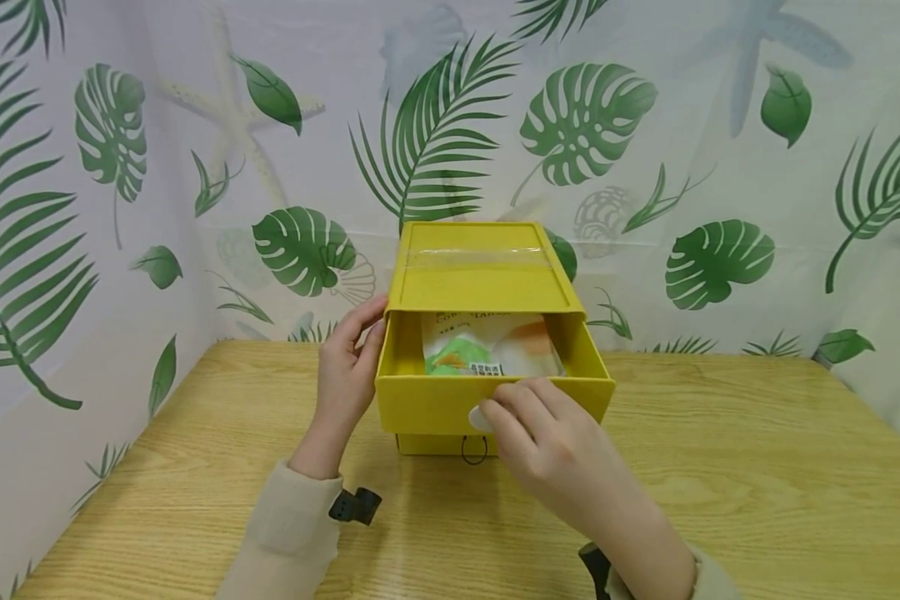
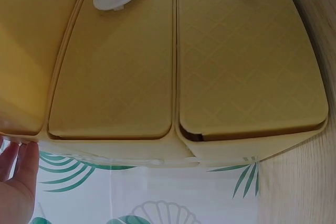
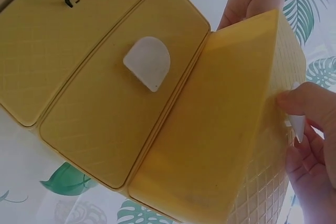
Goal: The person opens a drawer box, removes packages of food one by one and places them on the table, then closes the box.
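Observation:
A yellow drawer cabinet (image 1: 487, 267) stands on the table with its top drawer (image 1: 427, 404) pulled out. Inside that drawer lies a printed packet (image 1: 521, 350), white with green and orange. My right hand (image 1: 562, 458) is at the drawer front, where thumb and fingers pinch its white pull tab (image 3: 297, 121). Against the cabinet's left side rests my left hand (image 1: 348, 367), its fingers touching the wall near the top drawer's opening. In the left wrist view only part of the left hand (image 2: 18, 182) shows, at the lower left.
Below are closed drawers: one has a white tab (image 3: 149, 64), the lowest a black loop (image 1: 474, 451). Clear tape (image 1: 472, 257) crosses the cabinet top. The wooden table (image 1: 720, 467) meets a leaf-printed cloth (image 1: 480, 125) behind the cabinet.

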`<state>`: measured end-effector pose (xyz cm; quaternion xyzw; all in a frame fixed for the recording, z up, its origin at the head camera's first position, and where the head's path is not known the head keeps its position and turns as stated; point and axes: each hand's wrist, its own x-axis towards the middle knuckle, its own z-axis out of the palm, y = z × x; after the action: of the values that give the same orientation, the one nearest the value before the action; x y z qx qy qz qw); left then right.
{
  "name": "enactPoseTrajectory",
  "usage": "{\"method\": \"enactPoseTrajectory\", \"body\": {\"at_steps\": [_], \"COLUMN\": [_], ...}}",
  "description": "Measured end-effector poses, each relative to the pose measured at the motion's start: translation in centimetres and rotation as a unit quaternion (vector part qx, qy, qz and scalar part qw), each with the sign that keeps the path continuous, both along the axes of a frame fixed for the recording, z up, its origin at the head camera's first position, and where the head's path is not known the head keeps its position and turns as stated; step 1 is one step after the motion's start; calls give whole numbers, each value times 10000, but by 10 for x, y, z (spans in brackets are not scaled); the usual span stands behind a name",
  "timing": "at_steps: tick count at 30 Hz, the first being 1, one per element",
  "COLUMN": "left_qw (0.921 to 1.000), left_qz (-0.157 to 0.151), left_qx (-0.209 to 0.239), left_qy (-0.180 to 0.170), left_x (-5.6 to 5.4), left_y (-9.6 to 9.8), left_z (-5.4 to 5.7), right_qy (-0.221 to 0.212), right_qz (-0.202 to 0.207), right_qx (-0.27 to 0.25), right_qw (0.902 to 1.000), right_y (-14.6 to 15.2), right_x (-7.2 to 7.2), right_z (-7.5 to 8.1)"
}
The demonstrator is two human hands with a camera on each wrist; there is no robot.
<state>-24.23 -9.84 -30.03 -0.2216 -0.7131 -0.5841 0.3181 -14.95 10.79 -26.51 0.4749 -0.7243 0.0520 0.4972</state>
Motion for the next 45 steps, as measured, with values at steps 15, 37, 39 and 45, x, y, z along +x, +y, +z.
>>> {"method": "enactPoseTrajectory", "body": {"at_steps": [15,37,39,45], "left_qw": [10000,9999,9999,9999], "left_qz": [-47,-76,-92,-99], "left_qx": [-36,2,8,28], "left_qy": [58,96,115,129], "left_x": [-1,0,0,0], "left_y": [-1,-1,0,0], "left_z": [-1,-2,-2,-2], "right_qy": [-79,14,-19,-120], "right_qz": [41,15,-6,-105], "right_qx": [68,261,274,325], "right_qw": [9999,9997,9996,9993], "right_y": [-1,-4,-4,-3], "right_x": [8,27,27,28], "right_z": [2,11,11,9]}}
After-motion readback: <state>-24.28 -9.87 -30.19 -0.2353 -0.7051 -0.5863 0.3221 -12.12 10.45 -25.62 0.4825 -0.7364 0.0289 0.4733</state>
